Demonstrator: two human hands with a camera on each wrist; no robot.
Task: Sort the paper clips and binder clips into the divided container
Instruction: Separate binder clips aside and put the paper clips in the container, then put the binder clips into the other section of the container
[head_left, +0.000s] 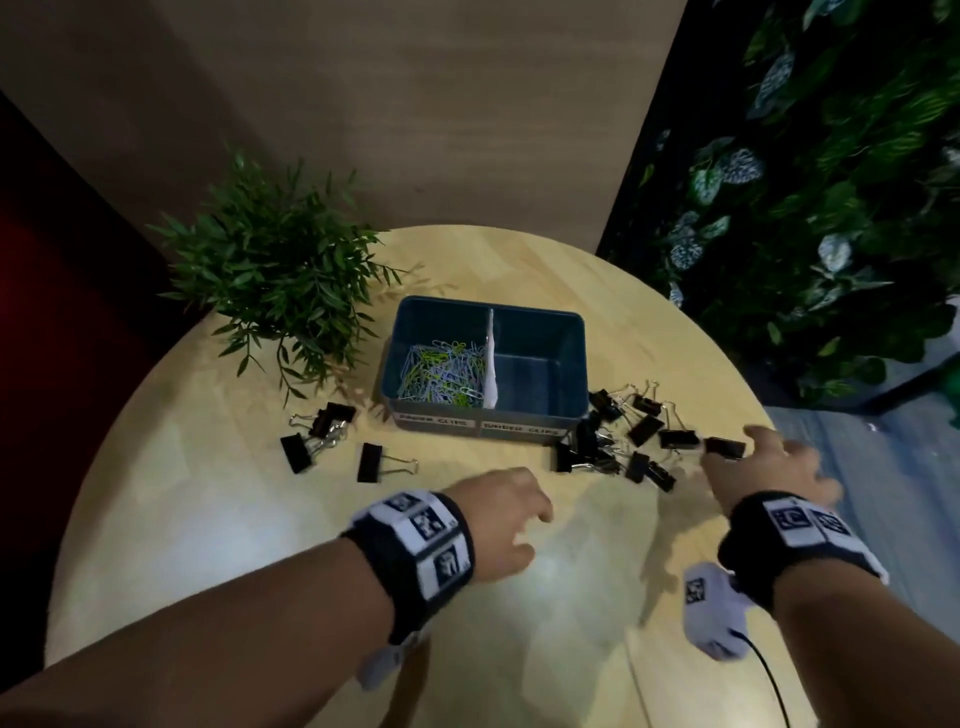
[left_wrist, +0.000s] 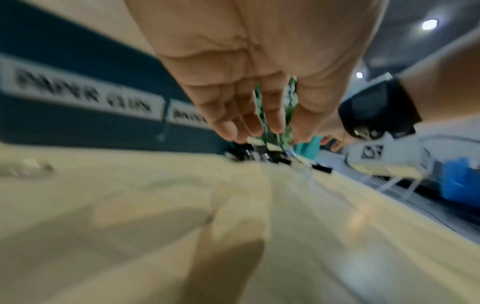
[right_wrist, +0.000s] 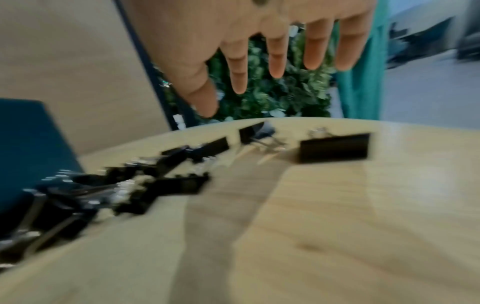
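A dark teal divided container stands mid-table; its left compartment holds coloured paper clips, its right compartment is bare. Several black binder clips lie scattered at its right front corner, and three more binder clips lie to its left front. My right hand hovers open, fingers spread, just above the rightmost binder clip, holding nothing. Empty too, my left hand floats over the table in front of the container, fingers straight and relaxed. The container's front labels read paper clips and binder clips.
A potted green plant stands at the table's back left, close to the container. A foliage wall rises at the right. The round wooden table drops off just right of my right hand.
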